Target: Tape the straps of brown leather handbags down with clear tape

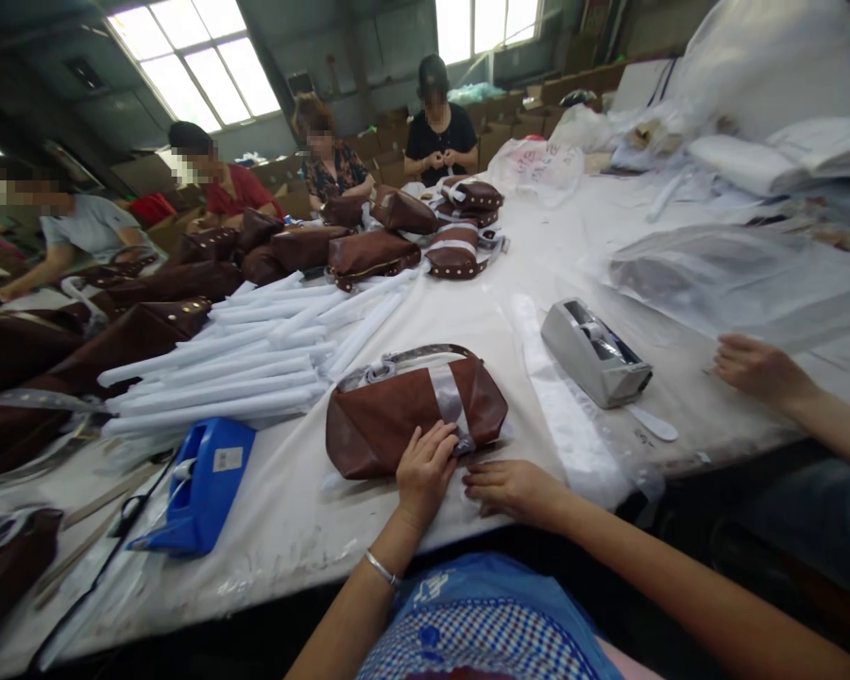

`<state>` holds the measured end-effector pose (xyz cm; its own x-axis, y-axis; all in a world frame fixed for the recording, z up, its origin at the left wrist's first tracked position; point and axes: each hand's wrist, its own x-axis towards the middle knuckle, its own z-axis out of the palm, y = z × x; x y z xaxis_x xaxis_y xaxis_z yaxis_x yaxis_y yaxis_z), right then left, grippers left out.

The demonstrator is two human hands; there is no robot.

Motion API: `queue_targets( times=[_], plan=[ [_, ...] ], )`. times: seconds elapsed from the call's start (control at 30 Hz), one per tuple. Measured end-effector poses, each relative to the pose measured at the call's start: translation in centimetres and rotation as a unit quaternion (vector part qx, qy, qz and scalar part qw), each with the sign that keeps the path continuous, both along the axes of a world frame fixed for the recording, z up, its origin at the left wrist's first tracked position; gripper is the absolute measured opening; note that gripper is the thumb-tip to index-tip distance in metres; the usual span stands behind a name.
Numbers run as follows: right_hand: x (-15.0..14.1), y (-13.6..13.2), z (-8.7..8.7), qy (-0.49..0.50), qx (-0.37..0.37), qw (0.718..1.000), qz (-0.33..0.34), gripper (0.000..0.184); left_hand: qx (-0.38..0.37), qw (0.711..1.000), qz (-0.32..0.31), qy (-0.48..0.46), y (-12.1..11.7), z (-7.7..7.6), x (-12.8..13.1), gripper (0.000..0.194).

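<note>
A brown leather handbag (389, 420) lies on its side in front of me, with its handle towards the far side. A pale, shiny wrap band (448, 392) goes round its body, right of the middle. My left hand (425, 472) rests on the bag's near side at the band's lower end, fingers stretched out and lying flat. Just to the right, my right hand (514, 489) is low over the table by the bag's near right corner. Its fingers are stretched out, and I see nothing held in them.
A grey tape dispenser (595, 354) stands to the right, a blue tape dispenser (209, 486) to the left. White paper rolls (255, 368) lie piled behind, near more brown bags (375, 253). At right, a co-worker's hand (761, 373) touches plastic sheeting (737, 279). Several people sit across the table.
</note>
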<state>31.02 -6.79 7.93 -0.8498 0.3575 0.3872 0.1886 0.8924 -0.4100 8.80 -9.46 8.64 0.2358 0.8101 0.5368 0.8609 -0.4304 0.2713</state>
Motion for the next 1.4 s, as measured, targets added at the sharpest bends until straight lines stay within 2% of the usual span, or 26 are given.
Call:
queue_targets(
  times=[0.1, 0.17, 0.3, 0.43, 0.6, 0.7, 0.83, 0.93, 1.07, 1.2, 1.4],
  plan=[
    [-0.4, -0.1, -0.1, 0.047, 0.093, 0.995, -0.008, 0.025, 0.006, 1.000, 0.005, 0.007, 0.0, -0.1, 0.1, 0.028],
    [-0.5, -0.4, 0.3, 0.066, 0.093, 0.993, -0.019, 0.027, 0.014, 1.000, 0.006, 0.008, 0.0, -0.1, 0.1, 0.027],
    [-0.8, -1.1, 1.2, 0.085, -0.014, 0.991, -0.099, 0.021, 0.030, 0.999, 0.009, 0.009, 0.1, -0.2, 0.2, 0.025],
    [-1.5, -1.2, 1.0, 0.092, -0.102, 0.975, -0.176, 0.019, 0.035, 0.999, 0.010, 0.011, 0.1, -0.4, 0.2, 0.025],
    [-1.5, -1.1, 0.2, 0.148, -0.155, 0.961, -0.174, 0.019, 0.029, 0.999, 0.010, 0.009, 0.0, -0.4, 0.1, 0.027],
    [-1.5, -1.3, 0.5, 0.177, -0.171, 0.952, -0.183, 0.018, 0.021, 1.000, 0.011, 0.007, -0.1, -0.5, 0.1, 0.027],
    [-2.1, -1.8, 1.0, 0.209, -0.242, 0.927, -0.197, 0.020, 0.017, 1.000, 0.005, 0.005, -0.1, -0.6, -0.1, 0.026],
    [-2.5, -2.3, 0.8, 0.228, -0.265, 0.914, -0.207, 0.021, 0.017, 1.000, 0.003, 0.002, -0.1, -0.6, -0.1, 0.026],
    [-2.3, -2.9, -0.5, 0.198, -0.195, 0.941, -0.193, 0.048, 0.012, 1.000, 0.002, -0.004, -0.1, -0.6, -0.1, 0.028],
    [-1.8, -3.0, -1.6, 0.169, -0.095, 0.959, -0.204, 0.052, 0.016, 1.000, -0.003, -0.007, 0.0, -0.8, -0.1, 0.030],
    [-1.8, -2.5, -1.2, 0.159, -0.007, 0.970, -0.184, 0.045, 0.026, 1.000, 0.002, -0.001, -0.1, -0.7, 0.0, 0.032]
  ],
)
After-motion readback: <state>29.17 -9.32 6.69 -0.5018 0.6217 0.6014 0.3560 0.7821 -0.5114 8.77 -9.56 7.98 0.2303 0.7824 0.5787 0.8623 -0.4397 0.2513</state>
